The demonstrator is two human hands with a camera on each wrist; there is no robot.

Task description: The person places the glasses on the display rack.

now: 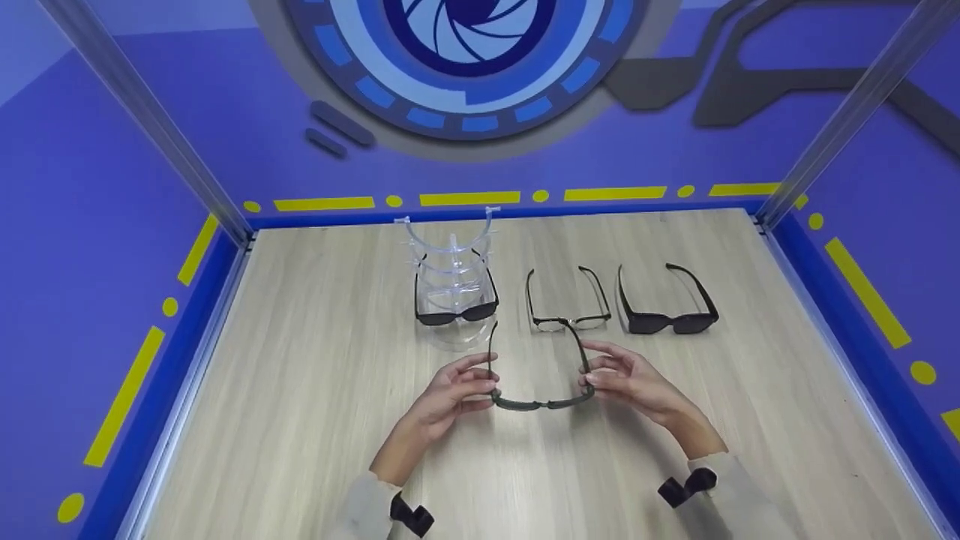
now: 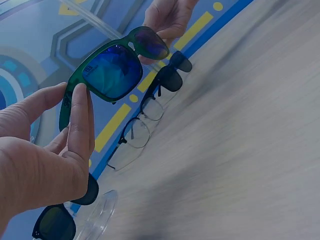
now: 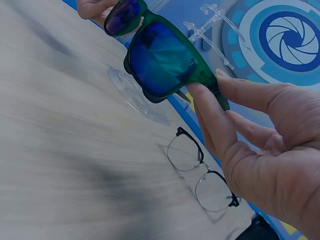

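Between my two hands is a pair of green-framed sunglasses [image 1: 541,405] with blue mirrored lenses [image 2: 112,72], held above the table with the temples pointing away from me. My left hand [image 1: 454,390] pinches the left temple near its hinge. On the other side my right hand [image 1: 626,381] grips the right temple [image 3: 215,92] close to the frame's corner. A clear plastic display stand [image 1: 454,262] rises beyond my left hand, and dark sunglasses [image 1: 457,313] sit low on it.
Clear-lens eyeglasses [image 1: 571,322] lie unfolded beyond the held pair. To their right are black sunglasses [image 1: 673,322], also unfolded. The wooden table [image 1: 315,360] is bounded by blue printed walls [image 1: 135,247] and metal posts [image 1: 157,120].
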